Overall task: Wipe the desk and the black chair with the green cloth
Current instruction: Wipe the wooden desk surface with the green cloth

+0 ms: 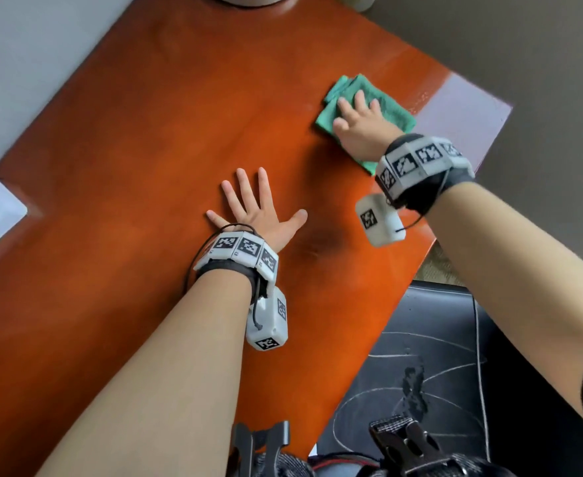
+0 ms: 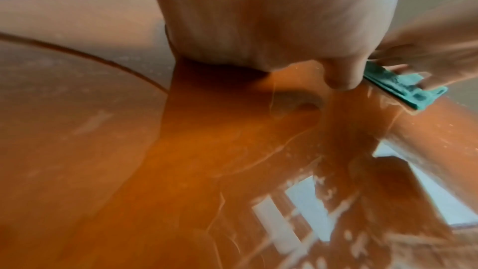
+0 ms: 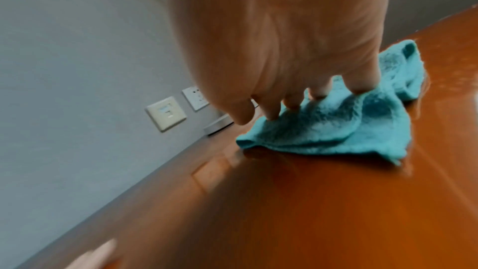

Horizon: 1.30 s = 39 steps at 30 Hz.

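— Two hands on the desk [image 1: 138,139], is that it?

— Yes, and the desk is the biggest thing in sight: a glossy reddish-brown top beside a grey wall [image 3: 64,48], with reflections showing in the surface close to the left wrist camera

— And the chair?

— Black chair [image 1: 431,356] sits low at the near right edge of the desk, its seat scuffed with pale scratch lines; neither hand touches it

— What is the left hand doing?

— Left hand [image 1: 255,211] lies flat on the desk near the middle, fingers straight and spread, holding nothing

— The right one?

— Right hand [image 1: 362,122] presses down on the green cloth [image 1: 379,94] with straight fingers [image 3: 292,101], their tips on the fabric; the thumb lies off the cloth's left edge

— Where is the cloth exactly?

— Folded and rumpled on the desktop, toward the far right corner, well apart from the left hand

— Anything small?

— Two white wall sockets [image 3: 166,114] just above the desk's back edge
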Each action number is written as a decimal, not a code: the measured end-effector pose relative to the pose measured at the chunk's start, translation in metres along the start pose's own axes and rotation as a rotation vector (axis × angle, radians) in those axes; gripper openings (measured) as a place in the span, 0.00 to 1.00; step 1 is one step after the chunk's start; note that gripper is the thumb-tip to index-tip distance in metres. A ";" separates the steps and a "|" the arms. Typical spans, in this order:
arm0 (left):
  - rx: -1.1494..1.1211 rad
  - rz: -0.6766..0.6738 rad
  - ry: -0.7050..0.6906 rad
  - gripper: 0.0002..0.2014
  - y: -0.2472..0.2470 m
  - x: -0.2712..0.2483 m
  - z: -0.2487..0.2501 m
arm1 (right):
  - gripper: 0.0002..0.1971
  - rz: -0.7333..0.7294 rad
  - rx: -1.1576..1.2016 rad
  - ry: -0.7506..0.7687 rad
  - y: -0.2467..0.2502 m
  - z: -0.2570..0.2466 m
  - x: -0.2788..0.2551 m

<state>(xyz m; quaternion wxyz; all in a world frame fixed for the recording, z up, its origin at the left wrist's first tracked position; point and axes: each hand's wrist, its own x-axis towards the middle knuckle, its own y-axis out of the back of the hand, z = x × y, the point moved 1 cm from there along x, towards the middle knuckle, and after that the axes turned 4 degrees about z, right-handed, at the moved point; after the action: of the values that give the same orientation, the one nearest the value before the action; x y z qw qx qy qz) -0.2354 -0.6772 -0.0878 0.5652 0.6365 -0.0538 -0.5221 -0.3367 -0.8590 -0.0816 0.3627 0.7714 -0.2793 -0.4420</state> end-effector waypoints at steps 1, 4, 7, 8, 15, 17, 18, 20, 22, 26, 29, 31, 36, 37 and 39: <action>0.000 -0.001 -0.001 0.46 0.000 0.000 0.000 | 0.28 0.042 0.006 -0.033 0.006 0.001 0.012; -0.002 0.002 -0.009 0.46 -0.001 0.001 0.000 | 0.28 0.135 0.017 -0.164 0.025 0.007 0.043; -0.009 0.001 -0.012 0.47 -0.001 0.000 -0.001 | 0.29 0.220 0.037 -0.232 0.037 0.017 0.063; -0.011 0.000 -0.013 0.47 -0.001 0.000 -0.001 | 0.29 0.247 0.050 -0.235 0.039 0.020 0.066; -0.009 -0.001 -0.017 0.47 -0.001 -0.002 0.000 | 0.30 0.241 0.010 -0.195 0.045 0.026 0.060; -0.006 -0.002 -0.016 0.47 -0.001 -0.002 0.000 | 0.30 0.171 -0.083 -0.104 0.039 0.025 0.044; -0.003 -0.001 -0.014 0.47 -0.001 -0.002 0.000 | 0.31 0.126 -0.122 -0.045 0.033 0.024 0.033; 0.001 0.009 -0.015 0.48 -0.002 -0.002 0.000 | 0.31 0.044 -0.178 0.070 0.018 0.019 0.005; 0.006 0.015 -0.013 0.49 -0.002 -0.002 0.000 | 0.30 -0.043 -0.211 0.162 0.000 0.010 -0.024; 0.002 0.027 -0.005 0.50 -0.001 -0.002 0.001 | 0.29 -0.143 -0.261 0.244 -0.018 -0.010 -0.049; 0.001 0.026 -0.001 0.50 -0.001 -0.001 0.002 | 0.27 -0.161 -0.207 0.194 -0.016 -0.019 -0.039; 0.004 0.021 0.000 0.50 -0.001 0.000 0.001 | 0.26 -0.133 -0.164 0.165 -0.013 -0.026 -0.023; -0.002 -0.012 0.004 0.49 0.001 0.001 0.000 | 0.27 0.077 -0.059 -0.034 0.009 -0.029 0.033; -0.001 -0.019 0.002 0.49 0.001 0.001 0.000 | 0.27 0.108 -0.035 -0.078 0.016 -0.025 0.044; 0.007 -0.030 -0.005 0.48 0.001 0.001 0.000 | 0.27 0.142 0.018 -0.147 0.031 -0.014 0.061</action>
<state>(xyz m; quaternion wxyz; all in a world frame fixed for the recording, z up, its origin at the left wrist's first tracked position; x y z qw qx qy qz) -0.2344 -0.6777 -0.0877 0.5548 0.6378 -0.0473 -0.5321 -0.3005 -0.9183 -0.0808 0.3647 0.7185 -0.3632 -0.4678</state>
